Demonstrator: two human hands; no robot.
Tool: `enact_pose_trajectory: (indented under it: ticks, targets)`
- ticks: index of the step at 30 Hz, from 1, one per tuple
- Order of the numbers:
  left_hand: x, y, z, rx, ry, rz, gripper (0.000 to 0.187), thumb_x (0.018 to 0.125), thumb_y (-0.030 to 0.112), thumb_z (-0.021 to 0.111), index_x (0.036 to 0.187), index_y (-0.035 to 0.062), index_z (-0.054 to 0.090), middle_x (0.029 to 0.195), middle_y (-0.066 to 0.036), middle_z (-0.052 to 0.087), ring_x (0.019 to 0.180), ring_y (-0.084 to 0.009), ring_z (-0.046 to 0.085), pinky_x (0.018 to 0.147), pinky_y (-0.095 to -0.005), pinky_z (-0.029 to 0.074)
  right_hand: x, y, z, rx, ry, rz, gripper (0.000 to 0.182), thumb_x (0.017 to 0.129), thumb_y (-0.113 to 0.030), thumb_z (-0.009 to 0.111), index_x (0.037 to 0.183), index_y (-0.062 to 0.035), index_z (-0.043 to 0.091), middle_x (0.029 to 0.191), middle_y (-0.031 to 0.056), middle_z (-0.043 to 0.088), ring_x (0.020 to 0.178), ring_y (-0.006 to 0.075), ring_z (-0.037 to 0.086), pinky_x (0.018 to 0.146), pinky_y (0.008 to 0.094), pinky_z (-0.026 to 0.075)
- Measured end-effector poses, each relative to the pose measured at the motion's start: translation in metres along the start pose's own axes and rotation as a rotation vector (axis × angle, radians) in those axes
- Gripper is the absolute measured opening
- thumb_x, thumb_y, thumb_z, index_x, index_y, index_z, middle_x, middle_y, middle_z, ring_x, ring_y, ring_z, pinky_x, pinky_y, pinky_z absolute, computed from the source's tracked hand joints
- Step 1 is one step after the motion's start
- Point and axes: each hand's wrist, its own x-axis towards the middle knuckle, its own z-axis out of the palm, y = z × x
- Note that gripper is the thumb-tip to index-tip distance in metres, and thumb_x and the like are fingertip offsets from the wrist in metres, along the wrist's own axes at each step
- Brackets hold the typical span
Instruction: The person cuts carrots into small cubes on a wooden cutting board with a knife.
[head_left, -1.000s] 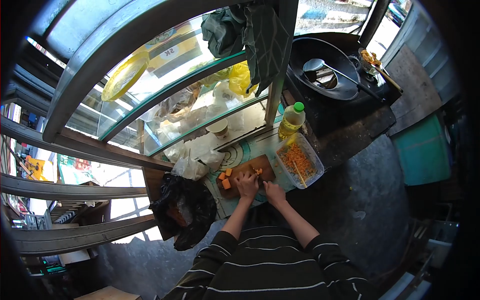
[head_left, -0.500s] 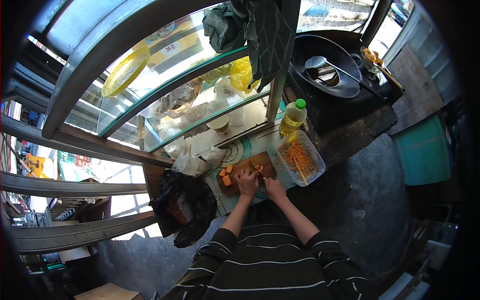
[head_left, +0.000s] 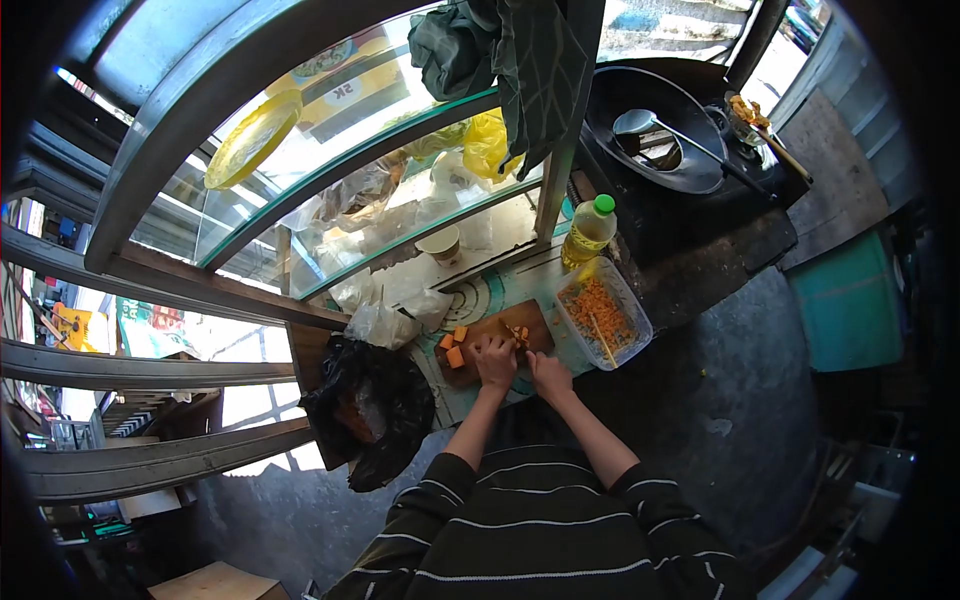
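Observation:
A brown wooden cutting board (head_left: 540,322) lies on the counter in front of me. My left hand (head_left: 495,362) is on it with curled fingers, pressing down on a carrot piece that is mostly hidden beneath them. My right hand (head_left: 549,376) is closed around the handle of a knife (head_left: 525,350), whose dark blade points in towards my left fingertips. Orange carrot chunks (head_left: 455,357) sit on the board's left side. Small cut carrot bits (head_left: 520,333) lie beyond the blade, near the fingers of my left hand.
Right of the board stands a clear plastic tub (head_left: 638,345) of shredded orange food with a stick in it. Behind it is a green-capped oil bottle (head_left: 586,235). A wok (head_left: 610,105) holds a ladle. A black plastic bag (head_left: 400,400) hangs left, below a glass case (head_left: 370,265).
Both hands stay at the same place on the board, with only slight shifts of the fingers and the knife. The view has moved very little.

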Motion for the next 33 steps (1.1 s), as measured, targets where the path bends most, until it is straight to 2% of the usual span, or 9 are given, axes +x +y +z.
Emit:
enact_pose_trajectory:
  ticks: [9,16,19,26,28,33]
  targets:
    - [-0.001,-0.003,-0.001,-0.002,-0.004,-0.027,0.006,0.065,0.014,0.066,0.070,0.0099,0.066,0.073,-0.003,0.059,0.081,-0.0210,0.051,0.076,-0.0391,0.031,-0.026,0.008,-0.005,-0.001,-0.020,-0.004,0.049,0.091,-0.040,0.031,0.078,-0.0008,0.058,0.071,0.0236,0.059,0.072,0.0412,0.058,0.063,0.0500,0.046]
    - [0.000,-0.003,-0.001,-0.042,0.010,-0.045,0.007,0.067,0.017,0.067,0.070,0.0107,0.066,0.074,-0.002,0.059,0.081,-0.0204,0.050,0.076,-0.0386,0.031,-0.003,0.004,-0.001,-0.006,0.009,-0.033,0.047,0.091,-0.039,0.032,0.078,-0.0015,0.057,0.070,0.0234,0.059,0.071,0.0411,0.058,0.061,0.0498,0.046]
    - [0.002,-0.005,0.000,-0.001,0.029,-0.027,0.009,0.064,0.018,0.069,0.070,0.0125,0.066,0.072,-0.001,0.057,0.082,-0.0207,0.050,0.075,-0.0393,0.030,-0.005,0.000,-0.006,0.006,-0.026,-0.027,0.047,0.091,-0.039,0.032,0.081,-0.0023,0.059,0.074,0.0224,0.060,0.074,0.0401,0.059,0.066,0.0498,0.046]
    - [-0.002,-0.008,0.002,-0.033,0.008,-0.065,0.009,0.065,0.018,0.069,0.071,0.0115,0.066,0.074,-0.001,0.058,0.082,-0.0208,0.050,0.077,-0.0403,0.030,-0.019,0.006,-0.005,-0.001,-0.063,0.011,0.049,0.091,-0.040,0.031,0.081,-0.0018,0.059,0.077,0.0232,0.060,0.075,0.0405,0.058,0.066,0.0501,0.046]
    - [-0.003,-0.007,0.003,-0.078,0.017,-0.091,0.011,0.065,0.021,0.069,0.071,0.0121,0.066,0.074,0.000,0.058,0.082,-0.0210,0.049,0.077,-0.0410,0.029,-0.010,0.006,0.000,0.007,-0.022,-0.009,0.051,0.092,-0.040,0.031,0.078,0.0003,0.059,0.071,0.0244,0.059,0.071,0.0422,0.057,0.064,0.0507,0.046]
    - [0.000,-0.009,0.000,-0.064,0.003,-0.127,0.012,0.065,0.023,0.069,0.071,0.0128,0.067,0.075,0.000,0.058,0.084,-0.0211,0.049,0.077,-0.0425,0.028,0.000,0.004,0.000,0.026,-0.008,-0.041,0.049,0.091,-0.039,0.031,0.079,-0.0007,0.059,0.074,0.0236,0.059,0.072,0.0415,0.058,0.064,0.0503,0.046]
